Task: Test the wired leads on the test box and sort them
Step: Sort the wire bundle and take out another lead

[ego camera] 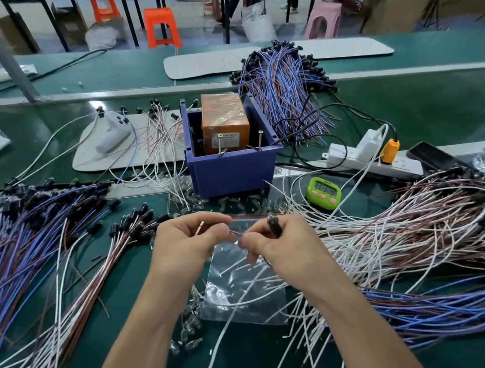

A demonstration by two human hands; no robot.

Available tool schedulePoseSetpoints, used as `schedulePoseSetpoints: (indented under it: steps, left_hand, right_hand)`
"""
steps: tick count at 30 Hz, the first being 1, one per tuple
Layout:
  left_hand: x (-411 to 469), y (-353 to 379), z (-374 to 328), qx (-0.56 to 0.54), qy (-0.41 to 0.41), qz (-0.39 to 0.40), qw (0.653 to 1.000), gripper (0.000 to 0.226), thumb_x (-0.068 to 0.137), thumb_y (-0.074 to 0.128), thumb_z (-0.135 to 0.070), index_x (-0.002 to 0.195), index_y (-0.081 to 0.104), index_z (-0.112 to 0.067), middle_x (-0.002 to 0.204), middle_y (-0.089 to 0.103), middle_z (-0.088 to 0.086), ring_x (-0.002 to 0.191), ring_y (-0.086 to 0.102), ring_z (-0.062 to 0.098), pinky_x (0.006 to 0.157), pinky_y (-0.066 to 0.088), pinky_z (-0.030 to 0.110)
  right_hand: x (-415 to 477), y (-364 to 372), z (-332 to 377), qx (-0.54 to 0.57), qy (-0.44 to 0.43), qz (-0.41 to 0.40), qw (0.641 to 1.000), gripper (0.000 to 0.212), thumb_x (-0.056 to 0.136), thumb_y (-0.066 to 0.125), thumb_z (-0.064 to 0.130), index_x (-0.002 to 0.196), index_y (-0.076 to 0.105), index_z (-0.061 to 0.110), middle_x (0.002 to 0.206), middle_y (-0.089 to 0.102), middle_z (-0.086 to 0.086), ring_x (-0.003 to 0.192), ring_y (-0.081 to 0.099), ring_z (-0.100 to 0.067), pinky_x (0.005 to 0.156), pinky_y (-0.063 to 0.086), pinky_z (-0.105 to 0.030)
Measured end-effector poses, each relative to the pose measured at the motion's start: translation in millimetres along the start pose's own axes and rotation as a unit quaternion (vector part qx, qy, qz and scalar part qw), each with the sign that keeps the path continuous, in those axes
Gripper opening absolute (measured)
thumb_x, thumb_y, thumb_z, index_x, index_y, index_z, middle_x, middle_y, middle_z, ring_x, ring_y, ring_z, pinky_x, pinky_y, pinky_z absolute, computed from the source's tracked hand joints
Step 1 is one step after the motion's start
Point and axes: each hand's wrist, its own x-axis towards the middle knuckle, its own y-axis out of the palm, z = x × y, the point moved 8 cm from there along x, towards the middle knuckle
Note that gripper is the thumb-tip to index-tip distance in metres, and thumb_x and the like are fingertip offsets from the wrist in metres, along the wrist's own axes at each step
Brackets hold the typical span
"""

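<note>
- The counter (409, 108) carries heaps of leads: a blue-and-brown left heap (28, 240), a white-and-pink right heap (408, 224), and a back heap (282, 93) behind the bin.
- The blue bin (233, 169) stands mid-counter with the orange test box (224, 121) inside; two screws (220, 146) stick up at its near rim.
- A clear bag (242, 294) lies under the wrists, with white wire bits in it.
- The left grip (181, 246) pinches the wire end of one lead (235, 232); the right grip (282, 246) pinches its black head end.
- The lead is held in the air, near the bin but apart from it.
- Judged step: one lead is readied and not yet tested.
- The next move likely calls for lifting it forward and touching its bare ends to the screws, then laying it in the proper heap.
</note>
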Motion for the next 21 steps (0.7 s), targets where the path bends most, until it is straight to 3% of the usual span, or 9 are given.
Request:
schedulePoseSetpoints:
  steps: [5, 10, 12, 16, 21]
  left_hand:
    - [1.4, 2.1, 10.1, -0.049, -0.027, -0.017, 0.998, 0.021, 0.086, 0.077, -0.004, 0.086, 0.083, -0.025, 0.075, 0.077, 0.013, 0.052, 0.050, 0.008, 0.046, 0.038, 0.013]
    - [6.5, -9.5, 16.2, -0.067, -0.040, -0.059, 0.995, 0.024, 0.095, 0.068, -0.004, 0.084, 0.082, -0.020, 0.073, 0.075, 0.009, 0.044, 0.040, 0.008, 0.042, 0.036, 0.014]
    - [7.4, -15.0, 15.6, -0.056, -0.041, -0.059, 0.996, 0.021, 0.098, 0.067, -0.008, 0.091, 0.081, -0.022, 0.073, 0.075, 0.007, 0.046, 0.041, 0.007, 0.044, 0.037, 0.014]
    - [2.7, 5.0, 4.9, -0.023, -0.022, 0.046, 0.998, 0.019, 0.091, 0.075, -0.017, 0.102, 0.081, -0.032, 0.077, 0.077, 0.009, 0.050, 0.043, 0.007, 0.047, 0.039, 0.015]
    - [4.7, 15.5, -1.1, 0.025, 0.009, 0.045, 0.999, 0.017, 0.090, 0.076, -0.013, 0.082, 0.083, -0.026, 0.070, 0.076, 0.008, 0.049, 0.045, 0.007, 0.047, 0.039, 0.016]
  right_hand:
    - [0.5, -1.7, -2.1, 0.049, 0.005, -0.035, 0.998, 0.022, 0.089, 0.074, 0.024, 0.069, 0.076, 0.015, 0.063, 0.071, 0.003, 0.049, 0.052, 0.003, 0.065, 0.041, -0.029]
    - [3.9, -16.6, -20.8, 0.198, 0.049, -0.107, 0.973, 0.018, 0.090, 0.073, 0.013, 0.073, 0.075, 0.007, 0.055, 0.061, -0.003, 0.039, 0.039, -0.005, 0.044, 0.034, -0.020]
    - [4.9, -20.3, -21.9, 0.207, 0.044, -0.099, 0.972, 0.020, 0.091, 0.073, 0.013, 0.072, 0.075, 0.008, 0.056, 0.061, -0.004, 0.038, 0.037, -0.006, 0.041, 0.034, -0.018]
    - [6.0, -15.3, -14.6, 0.156, 0.018, -0.047, 0.986, 0.016, 0.087, 0.074, 0.017, 0.072, 0.077, 0.011, 0.055, 0.061, -0.002, 0.043, 0.043, -0.006, 0.044, 0.035, -0.016]
    - [2.5, -8.2, -6.6, 0.164, 0.015, 0.000, 0.986, 0.019, 0.089, 0.074, 0.009, 0.071, 0.077, 0.015, 0.058, 0.061, -0.004, 0.045, 0.046, -0.006, 0.044, 0.036, -0.017]
